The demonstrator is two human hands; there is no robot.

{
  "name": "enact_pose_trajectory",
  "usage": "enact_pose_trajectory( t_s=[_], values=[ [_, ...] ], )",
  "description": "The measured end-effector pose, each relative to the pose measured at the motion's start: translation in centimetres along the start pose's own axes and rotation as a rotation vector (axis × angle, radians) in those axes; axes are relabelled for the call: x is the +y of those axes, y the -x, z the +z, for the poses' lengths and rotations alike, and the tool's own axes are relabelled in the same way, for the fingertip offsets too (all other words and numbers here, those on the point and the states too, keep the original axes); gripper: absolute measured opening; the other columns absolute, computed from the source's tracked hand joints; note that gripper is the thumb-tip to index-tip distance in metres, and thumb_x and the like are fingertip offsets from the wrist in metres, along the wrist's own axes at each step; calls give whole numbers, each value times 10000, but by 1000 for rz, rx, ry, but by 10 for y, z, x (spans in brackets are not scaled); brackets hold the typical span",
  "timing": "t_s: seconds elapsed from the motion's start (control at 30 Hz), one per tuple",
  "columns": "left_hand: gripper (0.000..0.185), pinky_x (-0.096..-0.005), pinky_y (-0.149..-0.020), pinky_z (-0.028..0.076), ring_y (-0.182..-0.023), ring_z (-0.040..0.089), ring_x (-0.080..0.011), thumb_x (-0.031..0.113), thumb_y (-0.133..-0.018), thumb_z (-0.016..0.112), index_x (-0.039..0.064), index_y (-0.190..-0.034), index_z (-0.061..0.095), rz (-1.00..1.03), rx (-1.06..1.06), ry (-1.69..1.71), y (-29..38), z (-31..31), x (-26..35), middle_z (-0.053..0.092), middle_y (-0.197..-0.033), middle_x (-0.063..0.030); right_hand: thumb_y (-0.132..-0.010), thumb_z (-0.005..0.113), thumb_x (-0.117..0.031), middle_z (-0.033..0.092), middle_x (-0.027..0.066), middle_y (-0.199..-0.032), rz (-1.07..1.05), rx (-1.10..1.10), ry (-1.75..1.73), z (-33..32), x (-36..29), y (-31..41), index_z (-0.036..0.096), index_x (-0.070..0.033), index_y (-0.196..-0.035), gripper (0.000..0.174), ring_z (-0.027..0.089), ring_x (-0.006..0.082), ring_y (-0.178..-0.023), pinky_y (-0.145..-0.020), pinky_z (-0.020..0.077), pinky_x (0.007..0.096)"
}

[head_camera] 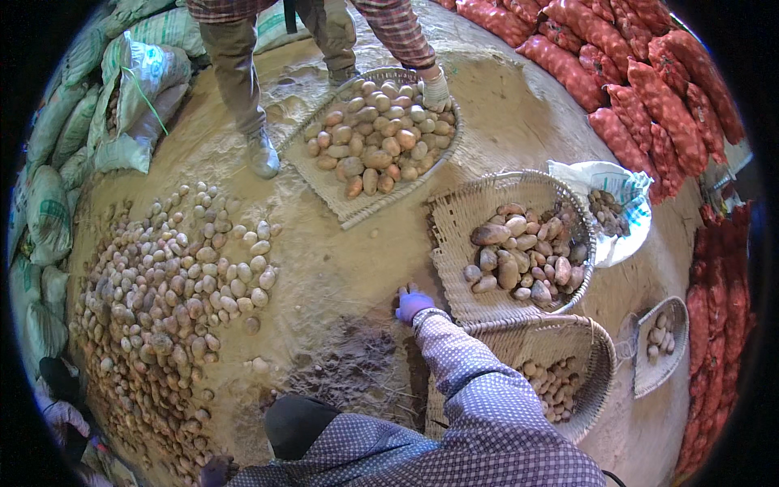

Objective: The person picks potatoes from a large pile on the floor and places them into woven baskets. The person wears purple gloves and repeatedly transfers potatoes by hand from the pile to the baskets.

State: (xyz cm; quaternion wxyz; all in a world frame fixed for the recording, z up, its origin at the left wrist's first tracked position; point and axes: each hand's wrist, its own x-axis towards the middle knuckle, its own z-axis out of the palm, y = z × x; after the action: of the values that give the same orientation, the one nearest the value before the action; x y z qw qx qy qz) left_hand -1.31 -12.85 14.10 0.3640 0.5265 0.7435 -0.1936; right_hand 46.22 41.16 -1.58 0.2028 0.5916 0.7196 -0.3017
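My right hand (414, 304), in a purple glove, reaches out low over the dirt floor with its fingers apart and nothing seen in it. It is just left of a woven scoop basket (459, 268) that holds large, partly dirty potatoes (517, 243). Nearer to me, a second scoop basket (599, 359) with small pale potatoes (554, 386) is partly hidden by my sleeve. At the bottom edge my left hand (214, 471), also gloved, sits in shadow by the big heap of loose potatoes (164, 292); its fingers and any hold are unclear.
Across from me, a person's white-gloved hand (436, 92) touches potatoes in another scoop basket (359, 213). A white sack (621, 225) and a small basket (660, 347) stand at right. Red mesh sacks (663, 103) line the right; white sacks (52, 213) line the left. Another person (64, 414) is lower left.
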Motion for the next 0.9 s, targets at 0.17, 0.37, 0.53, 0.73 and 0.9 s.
enact_pose_trajectory(
  t_s=[0.17, 0.37, 0.53, 0.73, 0.9],
  values=[
    [389, -403, -865, 541, -1002, 680, -260, 323, -1055, 521, 12, -1241, 662, -94, 68, 272, -9, 2, 1, 714, -1109, -146, -908, 581, -254, 374, 207, -1569, 5, 57, 16, 8, 0, -1, 479, -96, -1452, 576, 478, 393, -1377, -1113, 428, 481],
    [388, -398, -864, 542, -995, 681, -252, 327, -1050, 530, 13, -1233, 665, -135, 83, 391, -9, -4, 17, 715, -1102, -140, -894, 597, -262, 389, 203, -1556, 4, 56, 24, 7, 0, 0, 496, -102, -1428, 567, 495, 393, -1361, -1102, 441, 481],
    [387, -393, -863, 543, -990, 682, -246, 331, -1045, 537, 14, -1226, 667, -161, 84, 443, -14, -8, 23, 716, -1096, -135, -891, 613, -277, 405, 199, -1544, -5, 53, 49, 5, 2, 1, 504, -121, -1422, 564, 519, 393, -1339, -1091, 455, 481],
    [386, -388, -863, 544, -983, 682, -239, 335, -1040, 545, 16, -1217, 670, -174, 89, 497, -15, -8, 27, 717, -1089, -129, -880, 640, -299, 415, 210, -1526, -4, 52, 33, 7, 3, -2, 509, -120, -1416, 580, 541, 395, -1310, -1078, 467, 473],
    [385, -383, -862, 545, -978, 683, -232, 339, -1036, 552, 17, -1210, 673, -177, 92, 522, -20, -9, 30, 718, -1083, -124, -853, 669, -302, 440, 194, -1500, -5, 63, 39, 8, 4, -3, 514, -118, -1408, 605, 533, 388, -1317, -1077, 467, 475]
  ],
)
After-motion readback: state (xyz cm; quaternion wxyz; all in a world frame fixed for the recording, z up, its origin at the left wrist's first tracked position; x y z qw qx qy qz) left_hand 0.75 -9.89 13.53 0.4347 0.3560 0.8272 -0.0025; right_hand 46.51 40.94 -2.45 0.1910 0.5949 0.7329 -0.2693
